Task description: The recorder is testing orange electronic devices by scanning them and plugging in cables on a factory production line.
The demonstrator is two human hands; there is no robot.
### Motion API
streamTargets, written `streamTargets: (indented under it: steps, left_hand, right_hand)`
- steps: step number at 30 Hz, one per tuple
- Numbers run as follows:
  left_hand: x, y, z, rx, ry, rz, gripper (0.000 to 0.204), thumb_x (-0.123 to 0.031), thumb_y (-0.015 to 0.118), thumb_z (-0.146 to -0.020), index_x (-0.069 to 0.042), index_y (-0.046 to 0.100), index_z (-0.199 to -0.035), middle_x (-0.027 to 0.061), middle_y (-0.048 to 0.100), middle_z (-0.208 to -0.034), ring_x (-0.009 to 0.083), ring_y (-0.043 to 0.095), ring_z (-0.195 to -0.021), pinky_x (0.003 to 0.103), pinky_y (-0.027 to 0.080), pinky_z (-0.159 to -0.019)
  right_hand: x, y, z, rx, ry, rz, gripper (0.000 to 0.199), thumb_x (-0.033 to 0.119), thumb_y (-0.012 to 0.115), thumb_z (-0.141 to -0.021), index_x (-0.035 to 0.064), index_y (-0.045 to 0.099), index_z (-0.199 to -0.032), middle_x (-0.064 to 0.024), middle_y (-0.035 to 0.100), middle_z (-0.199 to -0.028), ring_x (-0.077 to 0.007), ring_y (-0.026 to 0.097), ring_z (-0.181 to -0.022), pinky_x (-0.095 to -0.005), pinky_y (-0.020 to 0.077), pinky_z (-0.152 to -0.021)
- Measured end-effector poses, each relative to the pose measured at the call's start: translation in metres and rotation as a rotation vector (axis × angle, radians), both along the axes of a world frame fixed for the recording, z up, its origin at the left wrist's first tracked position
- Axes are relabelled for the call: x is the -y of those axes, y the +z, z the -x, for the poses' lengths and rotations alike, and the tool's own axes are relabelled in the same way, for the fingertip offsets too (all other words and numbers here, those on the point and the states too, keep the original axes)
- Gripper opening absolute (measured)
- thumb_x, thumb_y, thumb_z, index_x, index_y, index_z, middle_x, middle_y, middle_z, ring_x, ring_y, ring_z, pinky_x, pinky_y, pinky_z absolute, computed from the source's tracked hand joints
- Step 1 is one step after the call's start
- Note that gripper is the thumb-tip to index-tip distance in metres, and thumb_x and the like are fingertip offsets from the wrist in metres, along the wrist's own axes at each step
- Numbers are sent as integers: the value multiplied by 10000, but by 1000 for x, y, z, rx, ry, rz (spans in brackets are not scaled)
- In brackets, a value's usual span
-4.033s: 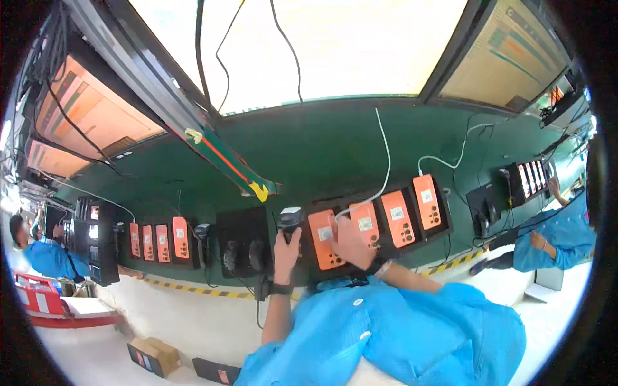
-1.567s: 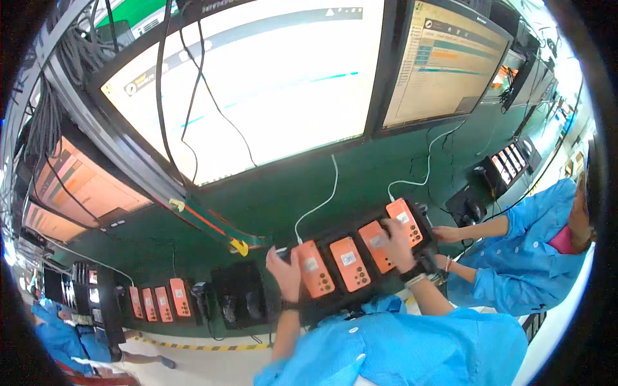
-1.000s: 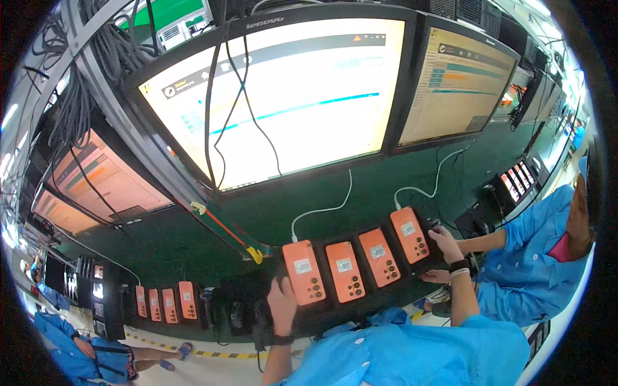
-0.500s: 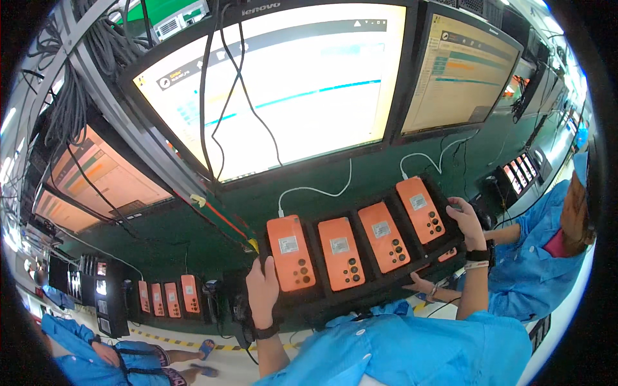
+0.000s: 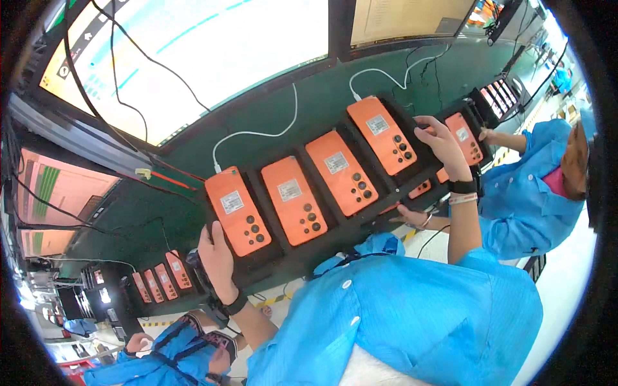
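A black tray (image 5: 386,198) lies between my hands, its right end higher in the picture. Several orange phones rest back side up in its slots, each with a white label and dark camera lenses. White cables run into the top ends of the leftmost phone (image 5: 238,211) and the rightmost phone (image 5: 382,136). My left hand (image 5: 217,262) is closed on the tray's left end, thumb near the leftmost phone. My right hand (image 5: 444,147) grips the right end, with its fingers curled over the edge. The fingers under the tray are partly hidden.
Large monitors stand behind the tray, a bright screen (image 5: 212,58) among them. At right, a co-worker's hand (image 5: 501,139) is beside another orange phone (image 5: 463,137); their other hand (image 5: 412,217) is below the tray. More phones (image 5: 162,278) stand lower left. Loose cables hang at left.
The view has shifted, so the monitors sit higher and further left. My hands and the tray appear further up and left. An upright phone beside the co-worker's hand now shows at right.
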State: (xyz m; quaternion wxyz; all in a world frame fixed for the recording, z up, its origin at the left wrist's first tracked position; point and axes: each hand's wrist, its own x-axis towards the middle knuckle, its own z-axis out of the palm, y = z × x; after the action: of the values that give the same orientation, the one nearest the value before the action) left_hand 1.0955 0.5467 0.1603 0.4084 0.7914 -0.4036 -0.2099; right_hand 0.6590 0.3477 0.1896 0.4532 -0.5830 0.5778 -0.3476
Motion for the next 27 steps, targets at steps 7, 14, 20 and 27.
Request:
streamTargets:
  steps: [7, 14, 20, 27]
  left_hand:
    - [-16, 0, 4, -3, 119, -9, 373, -282, 491, -973, 62, 578, -1088, 152, 645, -936, 219, 586, -832, 334, 447, -778]
    - [-27, -42, 16, 92, 138, 32, 447, -275, 528, -944, 90, 515, -1202, 220, 644, -1073, 272, 611, -1016, 370, 454, -858]
    - [9, -107, 93, 64, 84, 4, 450, -273, 521, -941, 68, 489, -1233, 270, 584, -1163, 391, 575, -1071, 425, 448, -885]
    - [35, -245, 101, -110, -117, -142, 660, -210, 497, -927, 143, 198, -1398, 330, 294, -1426, 425, 275, -1344, 424, 231, -1123]
  right_hand:
    - [1, -21, 7, 23, 28, 9, 415, 219, 629, -879, 33, 538, -1238, -84, 633, -985, -126, 565, -927, -265, 425, -845]
    - [19, -96, 11, -242, 43, 37, 409, 158, 584, -882, -29, 529, -1242, -191, 635, -1114, -268, 598, -1065, -335, 444, -911]
    - [43, -245, 69, -408, -87, 38, 413, 180, 516, -897, -33, 527, -1250, -213, 592, -1215, -344, 557, -1140, -388, 423, -967]
    - [57, -321, 84, -393, -83, -46, 531, 143, 530, -889, -63, 392, -1359, -241, 520, -1303, -284, 499, -1228, -348, 374, -1022]
